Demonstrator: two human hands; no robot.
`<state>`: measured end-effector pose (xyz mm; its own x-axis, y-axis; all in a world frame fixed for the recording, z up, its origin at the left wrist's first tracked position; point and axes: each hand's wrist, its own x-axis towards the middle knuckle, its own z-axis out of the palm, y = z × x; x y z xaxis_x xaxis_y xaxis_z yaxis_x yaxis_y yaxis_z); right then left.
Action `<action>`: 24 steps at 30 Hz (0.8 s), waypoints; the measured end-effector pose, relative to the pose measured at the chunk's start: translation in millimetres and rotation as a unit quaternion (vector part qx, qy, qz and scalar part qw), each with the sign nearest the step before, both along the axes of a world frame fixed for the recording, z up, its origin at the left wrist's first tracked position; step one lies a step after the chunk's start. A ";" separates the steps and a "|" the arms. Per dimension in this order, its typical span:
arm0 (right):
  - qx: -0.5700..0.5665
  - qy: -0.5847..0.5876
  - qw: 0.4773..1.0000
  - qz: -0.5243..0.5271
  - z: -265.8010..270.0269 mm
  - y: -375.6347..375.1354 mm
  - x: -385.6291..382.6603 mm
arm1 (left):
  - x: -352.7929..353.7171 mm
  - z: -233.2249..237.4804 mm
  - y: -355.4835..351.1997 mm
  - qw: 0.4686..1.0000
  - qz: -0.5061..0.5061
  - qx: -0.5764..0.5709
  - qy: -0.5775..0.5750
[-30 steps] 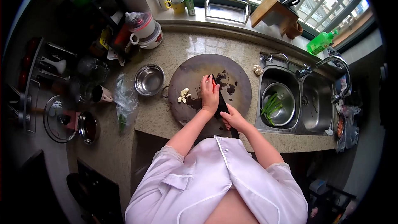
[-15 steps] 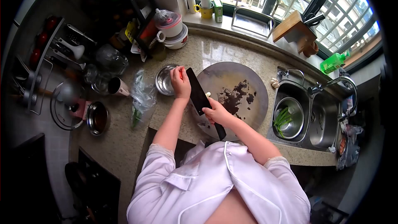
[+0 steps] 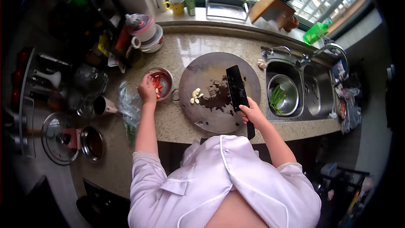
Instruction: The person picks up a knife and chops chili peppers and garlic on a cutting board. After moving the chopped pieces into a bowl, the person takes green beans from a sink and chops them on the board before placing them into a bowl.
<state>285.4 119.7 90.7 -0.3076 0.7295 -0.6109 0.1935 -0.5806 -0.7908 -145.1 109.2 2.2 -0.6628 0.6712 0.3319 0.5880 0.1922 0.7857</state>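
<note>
A small steel bowl (image 3: 168, 85) on the left of the counter holds red pepper pieces (image 3: 157, 82). My left hand (image 3: 147, 89) is at its left rim, with the fingers partly hidden and too small to read. In my right hand (image 3: 249, 110) is the handle of a black cleaver (image 3: 237, 86), whose blade lies over the right part of the round chopping board (image 3: 202, 69). Several pale garlic cloves (image 3: 196, 96) sit on the board's left side, beside dark wet patches.
At the right, a double sink (image 3: 316, 97) contains a steel bowl with green vegetables (image 3: 277, 98). A plastic bag (image 3: 128, 103), a cup (image 3: 104, 106) and a pan (image 3: 92, 143) stand left. Behind are stacked containers (image 3: 147, 38) and a knife block (image 3: 265, 6).
My left hand has moved from above the board to the bowl, where red pieces now show. The cleaver has swung right in my right hand, uncovering the garlic. The view has shifted.
</note>
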 end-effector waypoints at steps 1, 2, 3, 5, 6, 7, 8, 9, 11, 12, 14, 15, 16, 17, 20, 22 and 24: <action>-0.012 0.018 1.000 -0.017 -4.2 -4.8 7.8 | -1.3 -2.3 5.1 0.994 0.002 0.030 0.106; -0.022 0.037 0.998 -0.037 -7.1 -11.6 15.6 | 0.3 -1.6 8.6 0.996 0.008 -0.033 0.079; -0.025 0.040 0.997 -0.060 -8.2 -18.1 20.4 | -2.4 -10.3 15.4 0.990 0.012 -0.020 0.143; -0.032 0.052 0.994 -0.094 -13.6 -30.2 26.4 | 13.8 6.4 23.5 0.971 -0.019 -0.040 0.234; -0.036 0.061 0.992 -0.102 -16.0 -33.4 29.0 | 18.6 6.8 27.1 0.966 -0.045 -0.026 0.254; -0.034 0.074 0.990 -0.113 -15.3 -37.5 30.3 | 25.1 7.6 31.8 0.962 -0.062 -0.021 0.266; -0.033 0.080 0.988 -0.125 -13.4 -41.3 32.1 | 31.3 7.8 37.5 0.957 -0.075 -0.018 0.279; -0.033 0.090 0.986 -0.136 -16.0 -44.6 35.1 | 41.1 11.8 43.9 0.956 -0.085 -0.015 0.279; -0.033 0.100 0.983 -0.152 -17.8 -48.8 45.8 | 64.2 17.8 53.6 0.957 -0.122 -0.008 0.263; -0.031 0.102 0.981 -0.160 -16.4 -50.3 52.0 | 78.0 20.8 58.1 0.956 -0.127 -0.007 0.264; -0.028 0.106 0.979 -0.172 -17.9 -51.5 67.0 | 110.1 26.7 68.7 0.962 -0.170 0.003 0.213; -0.013 0.103 0.977 -0.188 -21.4 -51.4 77.6 | 125.7 27.4 73.0 0.958 -0.190 0.012 0.215; 0.001 0.099 0.974 -0.203 -24.1 -51.2 88.9 | 145.8 31.8 75.3 0.957 -0.192 0.012 0.217; 0.004 0.109 0.968 -0.225 -26.0 -50.6 100.6 | 168.0 35.8 77.7 0.955 -0.228 0.012 0.187; 0.009 0.104 0.952 -0.288 -29.3 -44.5 141.3 | 250.6 58.7 79.4 0.943 -0.317 0.019 0.098; 0.022 0.108 0.942 -0.319 -35.1 -39.3 176.3 | 308.4 60.0 83.2 0.915 -0.400 0.024 0.049; 0.027 0.099 0.933 -0.345 -42.0 -32.4 213.4 | 368.3 51.9 88.7 0.884 -0.463 0.028 0.054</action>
